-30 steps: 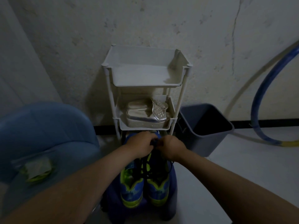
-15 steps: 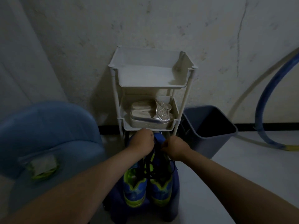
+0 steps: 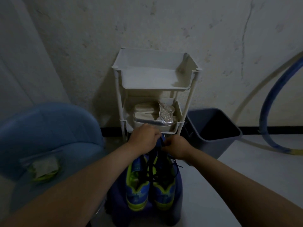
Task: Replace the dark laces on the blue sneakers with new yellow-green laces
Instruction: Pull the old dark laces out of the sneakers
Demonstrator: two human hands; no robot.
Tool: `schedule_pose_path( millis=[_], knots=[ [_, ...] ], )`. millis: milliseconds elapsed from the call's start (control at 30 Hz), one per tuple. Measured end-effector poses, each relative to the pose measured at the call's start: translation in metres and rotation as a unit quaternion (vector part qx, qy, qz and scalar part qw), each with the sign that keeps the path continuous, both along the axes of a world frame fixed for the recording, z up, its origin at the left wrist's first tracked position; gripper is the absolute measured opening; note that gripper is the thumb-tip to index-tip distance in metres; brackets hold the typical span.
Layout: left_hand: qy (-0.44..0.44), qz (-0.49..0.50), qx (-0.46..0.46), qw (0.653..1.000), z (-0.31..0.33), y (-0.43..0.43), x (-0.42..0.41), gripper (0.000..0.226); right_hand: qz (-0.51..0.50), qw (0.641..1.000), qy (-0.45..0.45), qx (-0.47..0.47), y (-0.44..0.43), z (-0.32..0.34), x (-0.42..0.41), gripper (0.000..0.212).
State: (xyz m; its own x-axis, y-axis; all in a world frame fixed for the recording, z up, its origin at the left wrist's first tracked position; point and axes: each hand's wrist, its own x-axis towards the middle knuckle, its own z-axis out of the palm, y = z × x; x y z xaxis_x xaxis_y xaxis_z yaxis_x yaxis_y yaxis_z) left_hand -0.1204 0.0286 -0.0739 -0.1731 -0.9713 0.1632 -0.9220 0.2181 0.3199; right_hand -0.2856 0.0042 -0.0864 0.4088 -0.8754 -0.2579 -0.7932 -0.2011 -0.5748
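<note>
Working at the far end of the blue sneakers [image 3: 137, 189], both grips are curled tight: the left hand [image 3: 144, 138] holds the shoe, the right hand [image 3: 177, 147] pinches the dark laces [image 3: 157, 171]. The sneakers stand near-centre — the yellow-green laces [image 3: 44, 167] lie left, on a blue chair [image 3: 49, 125].

In front of me a dark purple stool [image 3: 180, 194] on the floor [image 3: 246, 174] carries the two blue sneakers [image 3: 137, 190] side by side, dark laces [image 3: 151, 169] trailing over them. The white rack [image 3: 152, 79] stands on the floor against the wall, silver sandals [image 3: 150, 119] on its middle shelf, a grey bin [image 3: 205, 149] just beside it. To my left, a blue chair [image 3: 49, 128] bears a packet of yellow-green laces [image 3: 44, 167]
</note>
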Motion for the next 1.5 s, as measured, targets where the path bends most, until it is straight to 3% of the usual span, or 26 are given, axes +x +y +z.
schedule_pose_path(
  millis=[100,167,333,467,567,800,933,1067,1200,1333,1400,1500],
  knots=[
    [0.163,0.115,0.025,0.98,0.001,-0.006,-0.002,0.024,0.036,0.997,0.07,0.011,0.0,-0.007,-0.002,0.019],
    [0.213,0.164,0.035,0.963,0.004,-0.009,0.0,0.026,0.045,0.995,0.089,0.003,-0.002,-0.01,-0.003,0.021],
    [0.14,0.149,0.044,0.978,-0.001,-0.008,0.014,0.025,0.029,0.998,0.062,0.002,-0.003,-0.01,-0.003,0.021],
    [-0.013,-0.02,-0.031,0.999,0.002,-0.005,0.013,0.055,-0.014,0.998,-0.063,-0.021,-0.003,0.0,0.001,0.023],
    [-0.019,-0.073,-0.011,0.997,0.0,-0.003,0.007,0.038,-0.005,0.994,-0.097,-0.058,-0.008,0.004,0.002,0.022],
    [-0.065,-0.006,-0.018,0.998,0.008,-0.003,0.007,0.023,-0.017,0.996,-0.087,-0.031,-0.01,-0.001,0.001,0.016],
    [0.024,0.095,-0.038,0.994,0.018,-0.003,0.01,0.023,0.046,0.998,0.038,-0.001,-0.008,-0.009,-0.003,0.014],
    [0.049,0.151,-0.078,0.984,0.024,-0.004,0.018,0.021,0.067,0.994,0.083,-0.003,-0.005,-0.015,-0.004,0.019],
    [-0.029,0.143,-0.038,0.989,0.015,-0.005,0.022,0.027,0.052,0.995,0.084,-0.015,-0.008,-0.016,-0.003,0.013],
    [-0.028,-0.053,0.039,0.997,0.004,-0.002,0.018,0.059,0.061,0.994,0.088,-0.022,-0.007,-0.018,-0.002,0.011],
    [-0.023,-0.1,0.084,0.991,-0.002,-0.001,0.011,0.052,0.072,0.992,0.097,-0.03,-0.006,-0.016,-0.002,0.017],
    [-0.054,-0.077,0.169,0.981,-0.003,0.002,0.004,0.03,0.071,0.994,0.081,-0.029,-0.005,-0.015,-0.003,0.018]
  ],
)
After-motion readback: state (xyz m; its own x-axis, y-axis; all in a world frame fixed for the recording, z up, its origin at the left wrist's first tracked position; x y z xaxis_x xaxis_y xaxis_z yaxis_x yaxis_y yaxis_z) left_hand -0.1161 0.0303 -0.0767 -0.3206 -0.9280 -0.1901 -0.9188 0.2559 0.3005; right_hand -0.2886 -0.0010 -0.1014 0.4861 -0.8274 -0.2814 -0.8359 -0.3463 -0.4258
